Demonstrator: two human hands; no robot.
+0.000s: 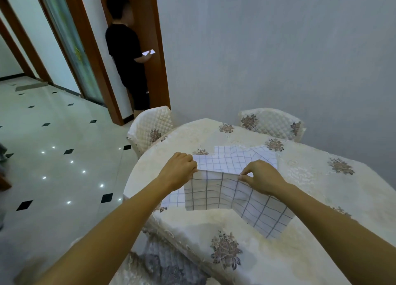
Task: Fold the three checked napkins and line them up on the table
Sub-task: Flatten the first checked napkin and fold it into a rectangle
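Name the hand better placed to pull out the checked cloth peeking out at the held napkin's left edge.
Probably left. The left hand pinches the held napkin just above that checked cloth; the right hand would have to cross over.

Lower napkins [229,159] partly under held napkin [222,196], table [317,177] cropped right

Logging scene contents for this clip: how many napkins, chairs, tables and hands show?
Checked napkins: at least 2, held napkin, flat napkin overlapped
Chairs: 2
Table: 1
Hands: 2, left hand, right hand
Total: at least 7
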